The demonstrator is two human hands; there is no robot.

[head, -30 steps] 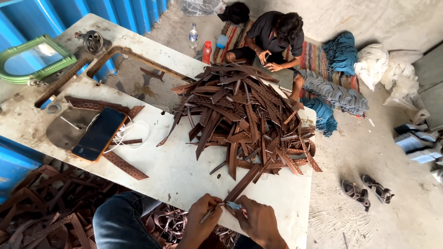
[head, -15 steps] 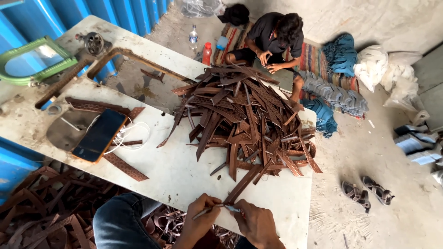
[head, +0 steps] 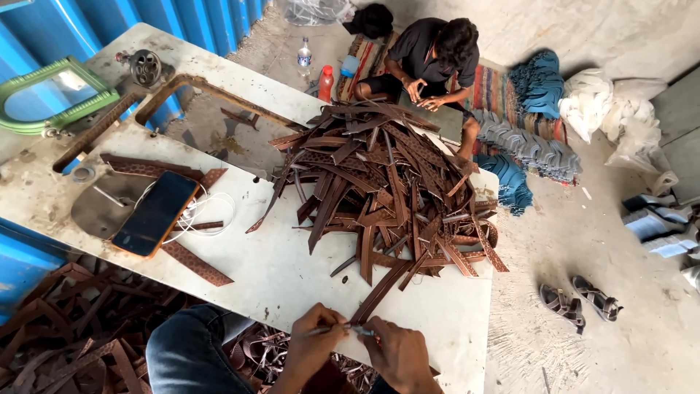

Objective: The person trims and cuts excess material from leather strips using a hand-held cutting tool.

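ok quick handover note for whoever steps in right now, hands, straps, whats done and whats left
Left hand holds a thin pen-like tool at the near table edge.
Right hand pinches the tool's tip end, right at the near end of one brown strap.
That strap runs back into the big pile of brown straps on the white table.
More straps lie on the floor at the left.
Done: cannot tell how many are finished.
Left: the pile looks large.

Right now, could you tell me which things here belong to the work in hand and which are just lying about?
In use: left hand, right hand, thin tool, brown strap, strap pile.

Lying about: phone, white cable, green-framed mirror, sandals, bottles.
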